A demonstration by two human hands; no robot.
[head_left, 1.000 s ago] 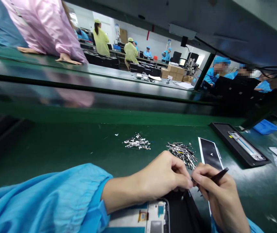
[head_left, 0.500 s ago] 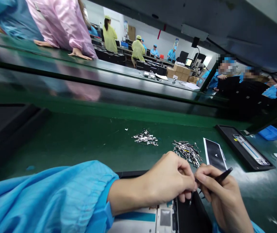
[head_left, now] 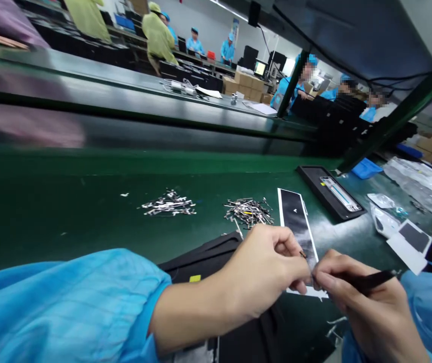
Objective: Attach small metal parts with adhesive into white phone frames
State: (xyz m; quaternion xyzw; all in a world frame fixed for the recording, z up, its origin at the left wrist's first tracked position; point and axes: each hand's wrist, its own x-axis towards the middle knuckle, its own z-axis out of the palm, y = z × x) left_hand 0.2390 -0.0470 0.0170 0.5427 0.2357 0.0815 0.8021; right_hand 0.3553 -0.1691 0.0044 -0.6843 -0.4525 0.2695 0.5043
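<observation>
Closest to us, the left hand (head_left: 264, 275) and the right hand (head_left: 367, 307) meet fingertip to fingertip just above the green tabletop (head_left: 87, 222). The left grip is pressed together, thumb and forefinger pinching a tiny metal part (head_left: 303, 254) that we can barely make out. The right grip is closed around a pair of black tweezers (head_left: 367, 280), whose tips point toward the left fingertips — whether they touch the part we cannot tell. Both forearms wear blue sleeves (head_left: 68, 307).

Under the hands lies a black tray (head_left: 208, 252) with a small yellow label, its near end hidden by the left wrist. Just beyond the fingertips a long black strip with a white border (head_left: 295, 217) lies flat on the tabletop.

Farther out, two small heaps of metal pieces sit apart from each other: the right heap (head_left: 248, 212) just beside the strip, the left heap (head_left: 168, 204) well off to its left. To the right of the strip rests a second black tray (head_left: 329, 191) holding a pale narrow part, with clear bags (head_left: 420, 179) beyond it.

At the back — past a raised dark shelf (head_left: 125, 108) — people in blue and yellow-green coats work among cardboard boxes (head_left: 248, 83).
</observation>
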